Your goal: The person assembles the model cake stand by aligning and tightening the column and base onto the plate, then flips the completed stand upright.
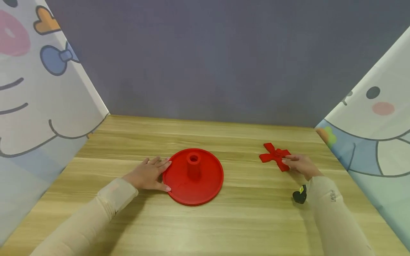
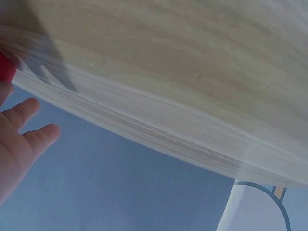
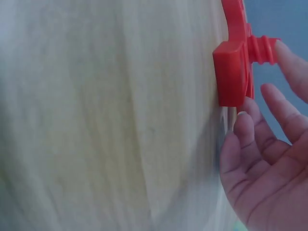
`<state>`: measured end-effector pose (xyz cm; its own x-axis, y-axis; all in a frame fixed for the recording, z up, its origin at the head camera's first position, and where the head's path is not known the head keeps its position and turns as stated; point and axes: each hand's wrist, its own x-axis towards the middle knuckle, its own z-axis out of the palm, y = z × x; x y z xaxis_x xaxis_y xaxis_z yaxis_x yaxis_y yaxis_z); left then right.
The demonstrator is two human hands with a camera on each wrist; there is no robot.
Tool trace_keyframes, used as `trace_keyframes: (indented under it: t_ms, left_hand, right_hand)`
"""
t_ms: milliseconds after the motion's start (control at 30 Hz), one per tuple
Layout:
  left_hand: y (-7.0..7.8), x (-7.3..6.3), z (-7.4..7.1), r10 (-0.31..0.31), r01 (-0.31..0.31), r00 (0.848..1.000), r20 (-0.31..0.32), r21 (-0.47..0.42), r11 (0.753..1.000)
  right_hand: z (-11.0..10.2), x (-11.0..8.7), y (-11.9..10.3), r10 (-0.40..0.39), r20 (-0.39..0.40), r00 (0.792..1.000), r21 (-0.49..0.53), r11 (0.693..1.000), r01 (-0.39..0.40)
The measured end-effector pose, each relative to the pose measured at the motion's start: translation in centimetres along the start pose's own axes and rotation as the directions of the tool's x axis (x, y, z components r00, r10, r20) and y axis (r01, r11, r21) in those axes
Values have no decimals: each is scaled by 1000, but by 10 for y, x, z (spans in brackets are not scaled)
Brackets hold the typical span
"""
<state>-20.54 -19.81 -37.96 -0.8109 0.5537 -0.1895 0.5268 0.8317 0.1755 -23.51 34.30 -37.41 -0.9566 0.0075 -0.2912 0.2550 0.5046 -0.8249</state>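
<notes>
On the wooden table [image 1: 205,227] lies a round red base [image 1: 182,190] with a hollow upright post in its middle. My left hand [image 1: 148,174] spreads at its left rim, thumb and fingertips touching the edge; the left wrist view catches only a sliver of red beside the fingers. A red cross-shaped piece [image 1: 273,155] lies farther right, with a ridged stub [image 3: 263,49] standing out from it. At its right arm, my right hand [image 1: 301,165] reaches with thumb and loosely bent fingers on either side. Fingertips [image 3: 245,118] are right at the end of that arm.
A small dark heart-shaped thing [image 1: 299,195] with a yellow patch shows beside the right sleeve. A grey panel [image 1: 205,60] stands behind the table, and printed cloth panels [image 1: 29,185] close off both sides.
</notes>
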Motion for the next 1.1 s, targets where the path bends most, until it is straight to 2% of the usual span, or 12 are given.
trace_keyframes:
  t_ms: [333,433,500,600,667,767,833,867,933,967,1033,1100]
  left_hand:
    - [1,0,1,20,-20,1000,-2,-10,1000]
    - [0,-1,1,16,-16,1000,-2,-14,1000]
    - [0,-1,0,20,-20,1000,-11,-2,1000]
    - [-2,-1,-1,16,-15,1000,-17,18,1000]
    - [-3,-1,-2,17,-16,1000,-21,30,999]
    - [-3,-1,-4,20,-19,999,-26,37,999]
    - [-3,0,-5,25,-24,999,-27,36,999]
    - [-4,0,-5,26,-25,999,-28,36,999]
    - [-4,1,-5,27,-26,999,-28,38,999]
    - [-4,1,-5,27,-26,999,-27,36,999]
    - [-5,0,-5,26,-25,999,-26,31,999]
    - [-5,0,-5,27,-26,999,-26,27,999]
  right_hand:
    - [-4,-1,12,45,28,999,14,999,-45]
    - [-6,2,13,60,62,996,-45,997,-57]
    - [-7,3,11,42,93,995,-145,989,-28]
    - [-6,8,8,-19,118,993,-326,944,56]
    - [-3,11,5,-70,123,990,-402,909,114]
    - [5,14,0,-137,83,987,-462,872,160]
    - [10,16,-3,-205,63,977,-524,826,207]
    - [14,17,-6,-237,59,970,-564,793,228]
    - [21,18,-13,-283,59,957,-626,737,256]
    - [25,18,-17,-290,65,955,-643,720,262]
    - [33,16,-25,-292,71,954,-655,708,265]
    - [39,16,-30,-293,66,954,-646,716,264]
